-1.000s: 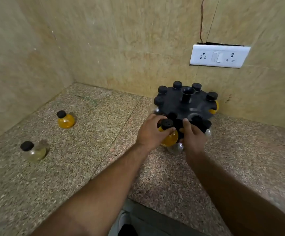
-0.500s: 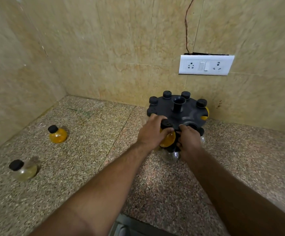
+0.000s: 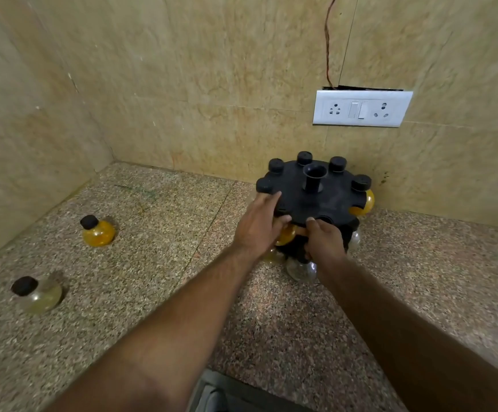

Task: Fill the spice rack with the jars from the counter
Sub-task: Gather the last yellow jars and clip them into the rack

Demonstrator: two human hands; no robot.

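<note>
A round black spice rack (image 3: 316, 200) stands on the granite counter (image 3: 158, 251) against the back wall, with several black-capped jars hanging from its rim. My left hand (image 3: 258, 226) is wrapped around a yellow jar (image 3: 286, 234) at the rack's near-left edge, the jar's cap tucked under the rim. My right hand (image 3: 325, 240) grips the rack's front edge beside it. Out on the counter to the left stand two loose jars: a yellow one (image 3: 97, 231) and, nearer me, a pale clear one (image 3: 38, 295).
A white socket plate (image 3: 362, 108) with a wire above it is on the wall behind the rack. Tiled walls close the corner at left and back. The counter's front edge runs near the bottom of the view.
The yellow jar in my left hand has gone up under the rack's rim, and its cap no longer shows. My right hand has shifted onto the rack's front edge.
</note>
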